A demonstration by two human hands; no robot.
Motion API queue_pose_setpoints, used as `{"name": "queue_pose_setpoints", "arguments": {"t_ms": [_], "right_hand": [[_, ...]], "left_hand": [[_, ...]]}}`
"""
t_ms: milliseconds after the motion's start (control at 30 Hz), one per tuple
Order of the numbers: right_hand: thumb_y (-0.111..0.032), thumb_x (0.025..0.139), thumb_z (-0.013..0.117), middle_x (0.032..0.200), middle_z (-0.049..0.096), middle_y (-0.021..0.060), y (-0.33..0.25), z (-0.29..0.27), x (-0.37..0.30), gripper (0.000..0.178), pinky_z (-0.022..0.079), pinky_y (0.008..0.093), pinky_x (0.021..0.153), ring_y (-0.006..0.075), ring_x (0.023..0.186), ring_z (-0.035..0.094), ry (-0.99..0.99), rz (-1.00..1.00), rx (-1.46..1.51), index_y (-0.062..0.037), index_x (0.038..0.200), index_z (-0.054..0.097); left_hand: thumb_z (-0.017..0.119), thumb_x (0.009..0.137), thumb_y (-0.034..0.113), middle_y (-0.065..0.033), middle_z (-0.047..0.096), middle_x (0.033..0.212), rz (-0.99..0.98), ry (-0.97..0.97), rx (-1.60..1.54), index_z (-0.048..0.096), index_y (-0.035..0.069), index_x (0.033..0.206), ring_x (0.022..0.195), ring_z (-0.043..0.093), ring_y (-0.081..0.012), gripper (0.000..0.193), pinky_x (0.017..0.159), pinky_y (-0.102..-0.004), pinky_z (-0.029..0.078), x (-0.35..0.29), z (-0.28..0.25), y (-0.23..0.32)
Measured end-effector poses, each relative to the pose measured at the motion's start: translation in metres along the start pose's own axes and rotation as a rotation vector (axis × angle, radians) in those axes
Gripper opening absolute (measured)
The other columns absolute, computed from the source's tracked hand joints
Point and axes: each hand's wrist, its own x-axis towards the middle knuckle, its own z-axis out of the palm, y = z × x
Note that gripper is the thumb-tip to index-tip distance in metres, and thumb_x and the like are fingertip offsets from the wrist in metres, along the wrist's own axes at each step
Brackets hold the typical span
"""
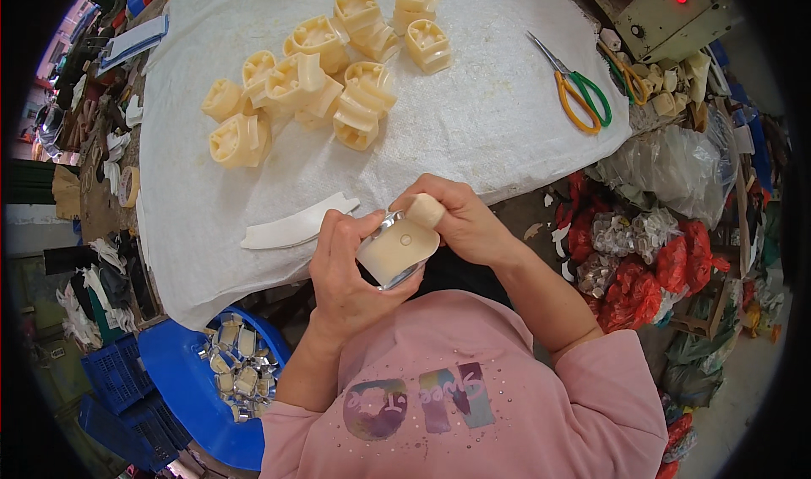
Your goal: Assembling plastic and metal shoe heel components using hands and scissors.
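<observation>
Head view: table covered by white woven cloth (pixel 473 116); cream moulded blocks (pixel 321 82) heaped at its far side, scissors (pixel 579 90) to the right, white curved strip (pixel 296 225) near the front edge. Left hand (pixel 346 268) cups a cream heel piece with shiny rim (pixel 397 251) above the table's front edge; right hand (pixel 456 217) pinches its top end. Blue tub (pixel 182 386) of similar pieces lower left; bagged scraps on the right.

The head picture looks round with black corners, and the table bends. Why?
In the head view a fisheye lens curves the white cloth-covered table toward the rim and leaves the corners black; the middle, where the hands hold the cream shiny-edged heel piece, is sharp and evenly lit.
</observation>
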Motion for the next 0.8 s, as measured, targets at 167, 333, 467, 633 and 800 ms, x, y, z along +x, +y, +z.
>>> {"name": "queue_pose_setpoints", "arguments": {"t_ms": [167,333,467,633,800], "right_hand": [[-0.026,0.095,0.049,0.089,0.060,0.0015,-0.014,0.006,-0.009,0.026,0.046,0.0257,0.068,0.0098,0.078,0.055,-0.038,0.316,0.500,-0.0024,0.098,0.059],[-0.028,0.095,0.047,0.090,0.060,0.0019,0.005,0.017,-0.009,0.028,0.045,0.0248,0.075,0.0085,0.083,0.053,0.129,0.135,0.067,-0.0031,0.099,0.059],[-0.027,0.095,0.047,0.085,0.058,0.0014,0.015,0.029,-0.011,0.027,0.046,0.0235,0.064,0.0093,0.076,0.055,0.235,0.185,0.381,-0.0022,0.101,0.056],[-0.023,0.095,0.046,0.087,0.058,0.0014,0.002,0.033,-0.015,0.027,0.045,0.0199,0.061,0.0072,0.075,0.055,0.262,0.297,0.766,-0.0023,0.110,0.055],[-0.016,0.095,0.044,0.100,0.059,0.0145,0.007,0.040,-0.017,0.027,0.048,0.0298,0.071,0.0203,0.087,0.061,0.306,0.056,-0.036,-0.0013,0.117,0.049]], "left_hand": [[0.078,0.051,0.006,-0.0106,0.049,0.083,0.023,0.039,0.042,0.051,0.001,0.099,0.070,0.052,-0.0204,0.055,0.059,-0.0295,0.044,-0.003,0.007,0.003],[0.079,0.051,0.007,-0.0127,0.049,0.083,0.040,0.118,0.139,0.050,0.001,0.095,0.068,0.051,-0.0266,0.053,0.059,-0.0338,0.042,-0.001,0.016,0.007],[0.079,0.052,0.006,-0.0133,0.051,0.087,0.032,0.131,0.179,0.051,0.000,0.100,0.069,0.052,-0.0260,0.055,0.060,-0.0330,0.044,-0.002,0.019,0.002],[0.079,0.053,0.006,-0.0094,0.053,0.081,0.023,0.208,0.188,0.059,-0.001,0.103,0.066,0.054,-0.0224,0.054,0.056,-0.0318,0.048,-0.002,0.019,0.000],[0.079,0.053,0.005,-0.0081,0.053,0.080,0.009,0.227,0.215,0.063,0.002,0.102,0.064,0.055,-0.0206,0.052,0.056,-0.0301,0.048,-0.005,0.024,-0.001]]}}
